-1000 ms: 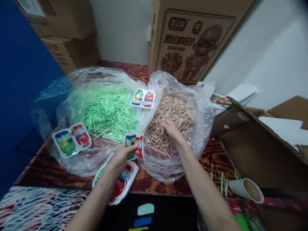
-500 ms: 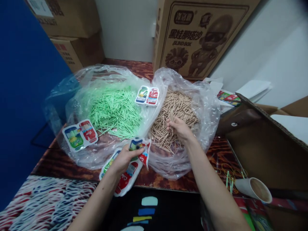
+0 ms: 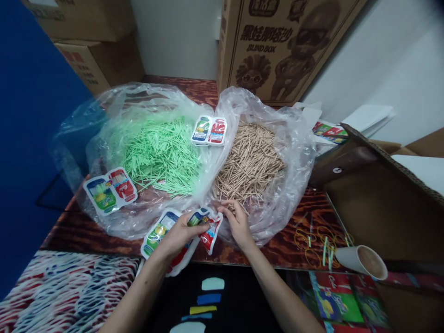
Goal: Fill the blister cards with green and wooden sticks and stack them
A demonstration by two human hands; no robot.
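My left hand (image 3: 187,233) is closed on a small printed packet (image 3: 209,233) with a green-blue half and a red half. Beneath that hand lies a stack of similar double packets (image 3: 157,233). Close to the packet's right edge, my right hand (image 3: 237,222) pinches several thin brown sticks, partly hidden by its fingers. Behind it, a heap of brown sticks (image 3: 255,162) fills an open clear plastic bag (image 3: 298,152). Bright green sticks (image 3: 161,157) are heaped in another clear bag (image 3: 100,111) on the left.
Packets lie on the left bag (image 3: 111,190) and between the bags (image 3: 209,130). A paper cup (image 3: 362,262) lies tilted at the right beside rubber bands (image 3: 312,240). An open carton (image 3: 374,199) stands right; a large box (image 3: 270,51) stands behind.
My right hand has drawn back from the brown heap toward me and left, bringing sticks beside the packet. My left hand still holds the packet. The camera view has shifted slightly.
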